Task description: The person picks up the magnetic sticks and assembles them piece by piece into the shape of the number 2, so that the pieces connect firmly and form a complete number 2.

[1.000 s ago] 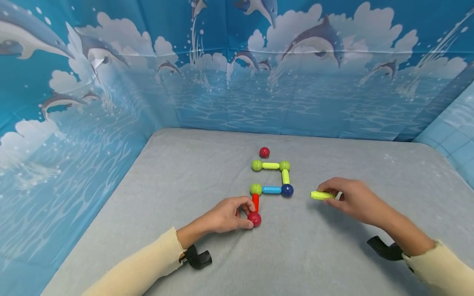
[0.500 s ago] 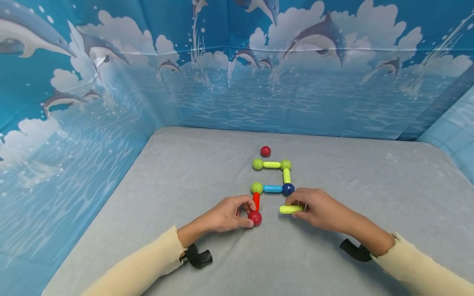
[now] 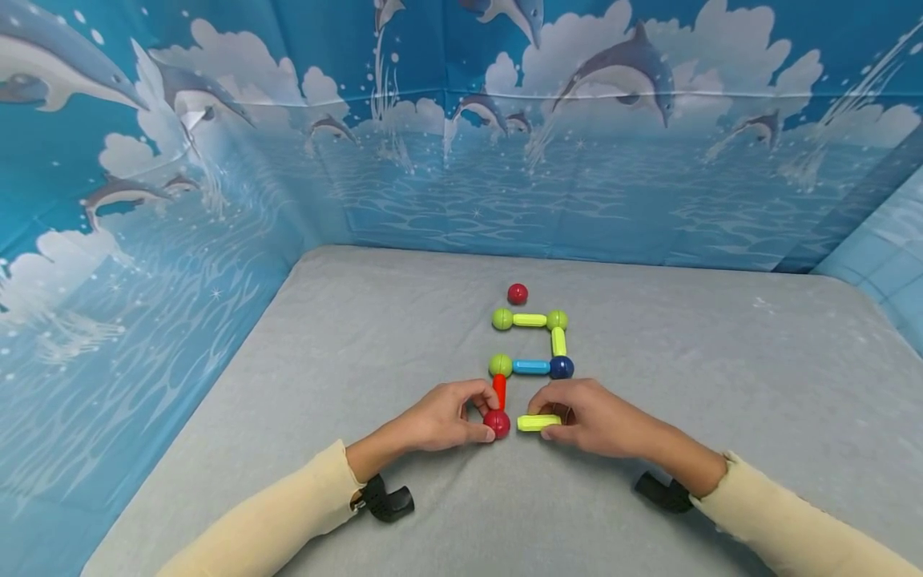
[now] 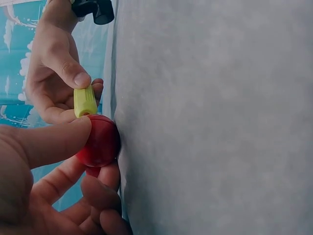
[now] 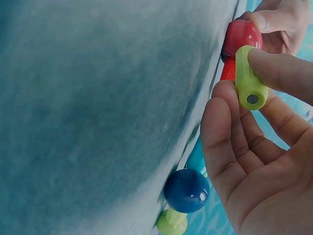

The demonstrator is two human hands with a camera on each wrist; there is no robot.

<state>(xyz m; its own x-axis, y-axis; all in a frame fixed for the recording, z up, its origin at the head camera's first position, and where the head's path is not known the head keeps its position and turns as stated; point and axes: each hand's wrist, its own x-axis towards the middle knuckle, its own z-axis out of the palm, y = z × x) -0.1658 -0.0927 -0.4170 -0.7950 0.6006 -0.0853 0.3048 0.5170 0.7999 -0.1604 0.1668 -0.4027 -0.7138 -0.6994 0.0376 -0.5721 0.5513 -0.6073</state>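
Note:
With thumb and fingers, my left hand (image 3: 440, 417) holds a red ball (image 3: 497, 424) on the grey cloth. A red rod (image 3: 499, 391) runs from that ball to a green ball (image 3: 501, 366). My right hand (image 3: 594, 418) pinches a yellow-green magnetic rod (image 3: 538, 422), one end pointing at the red ball with a small gap in the head view. A dark magnet disc (image 5: 252, 99) shows in the rod's near end in the right wrist view. From the green ball a blue rod (image 3: 531, 367) leads to a dark blue ball (image 3: 561, 367).
Beyond the dark blue ball, a yellow-green rod (image 3: 558, 342) joins a green ball (image 3: 558, 320). Another rod (image 3: 530, 320) links it to a further green ball (image 3: 502, 319). One loose red ball (image 3: 517, 294) lies behind them. A dolphin-print curtain (image 3: 461, 184) borders the cloth-covered table (image 3: 685, 344).
My right hand has carried the yellow-green rod leftward and toward the front, close to the held red ball. My left hand keeps its hold on that ball.

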